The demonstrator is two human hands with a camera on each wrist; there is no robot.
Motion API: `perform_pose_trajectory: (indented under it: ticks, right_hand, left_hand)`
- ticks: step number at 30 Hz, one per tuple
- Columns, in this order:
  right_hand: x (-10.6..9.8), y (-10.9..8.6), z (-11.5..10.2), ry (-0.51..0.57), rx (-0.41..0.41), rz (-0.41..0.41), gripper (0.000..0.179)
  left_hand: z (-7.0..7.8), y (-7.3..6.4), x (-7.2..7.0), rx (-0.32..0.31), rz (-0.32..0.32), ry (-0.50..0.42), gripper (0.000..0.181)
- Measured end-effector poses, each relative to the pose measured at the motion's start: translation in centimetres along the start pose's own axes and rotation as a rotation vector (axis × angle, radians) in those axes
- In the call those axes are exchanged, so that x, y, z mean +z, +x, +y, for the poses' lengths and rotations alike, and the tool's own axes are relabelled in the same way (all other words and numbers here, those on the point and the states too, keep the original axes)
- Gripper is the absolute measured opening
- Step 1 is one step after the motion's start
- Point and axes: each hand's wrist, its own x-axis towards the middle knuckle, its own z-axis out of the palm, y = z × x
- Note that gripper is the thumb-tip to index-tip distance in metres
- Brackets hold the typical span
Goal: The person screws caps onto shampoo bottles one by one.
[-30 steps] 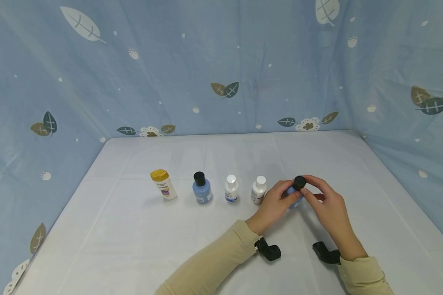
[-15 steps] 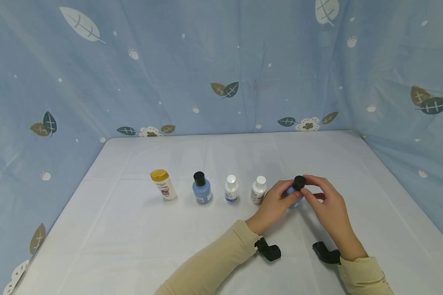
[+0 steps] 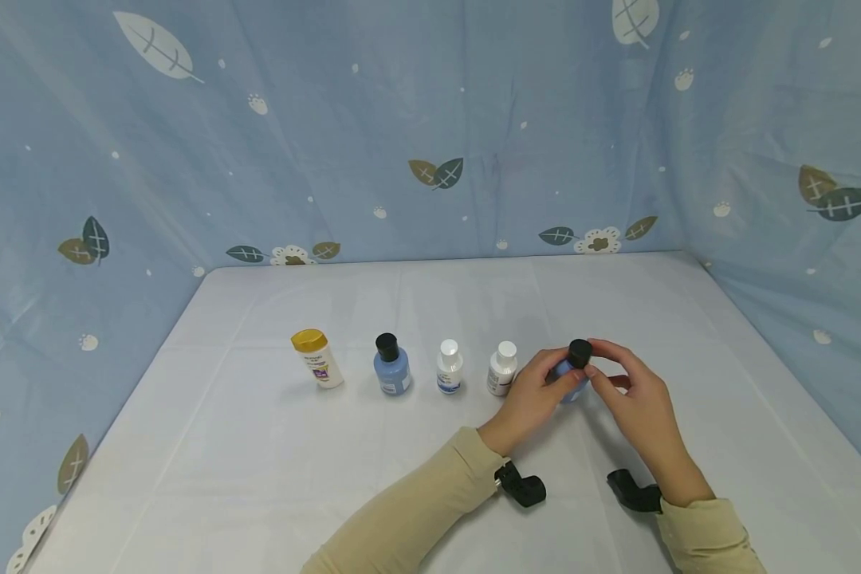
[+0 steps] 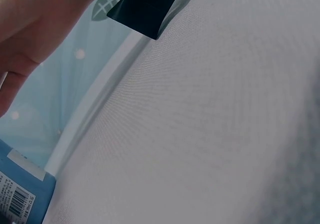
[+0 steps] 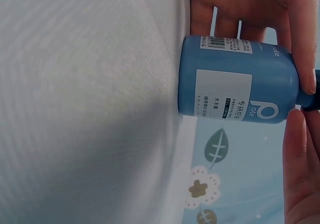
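Observation:
A blue shampoo bottle (image 5: 215,91) with a black cap (image 3: 580,353) stands upright on the white table, at the right end of a row of bottles. My left hand (image 3: 532,395) grips its body, thumb on the near side and fingers behind. Thumb and index finger of my right hand (image 3: 637,402) pinch around the cap. In the right wrist view, the left hand (image 5: 240,6) shows behind the bottle, and the right fingertips (image 5: 296,149) are at the cap. The left wrist view catches only the bottle's lower part (image 4: 22,189) and part of the right hand (image 4: 37,26).
Left of the hands stand a white bottle (image 3: 502,371), another white bottle (image 3: 449,369), a second blue bottle (image 3: 392,371) with a black cap, and a white bottle with a yellow cap (image 3: 317,359). A leaf-patterned blue curtain (image 3: 373,104) hangs behind the white table (image 3: 258,462).
Both hands stay almost where they were, around the same bottle. Its black cap sits very slightly farther left and higher in the head view. The other bottles have not moved.

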Motion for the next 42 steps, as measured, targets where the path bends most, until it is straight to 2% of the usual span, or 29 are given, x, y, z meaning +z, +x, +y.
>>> perform_pose_trajectory:
  ticks: [4,8,13,17,24,34,42]
  right_hand:
    - [0.0,0.1,-0.1,0.029,-0.033,0.007,0.038]
    - [0.0,0.1,0.0,0.044,-0.040,0.012,0.037]
    - [0.5,0.0,1.8,0.083,-0.073,0.024,0.035]
    - [0.5,0.0,1.8,0.081,-0.061,0.014,0.035]
    - [0.2,-0.2,0.7,0.035,0.005,-0.009,0.035]
    - [0.0,-0.1,0.2,0.007,-0.052,0.013,0.036]
    - [0.1,-0.2,0.3,-0.001,0.010,-0.005,0.035]
  left_hand:
    - [2.0,-0.5,-0.6,-0.009,0.006,-0.017,0.033]
    - [1.5,-0.4,-0.4,0.006,0.009,-0.008,0.033]
    - [-0.6,0.3,0.3,0.015,0.010,0.000,0.033]
    - [-1.7,0.5,0.6,0.012,0.003,-0.015,0.035]
    - [-1.6,0.4,0.5,-0.004,-0.012,-0.029,0.035]
    - [-1.5,0.4,0.5,-0.013,-0.015,-0.053,0.036]
    - [-1.4,0.4,0.4,-0.020,-0.010,-0.036,0.035]
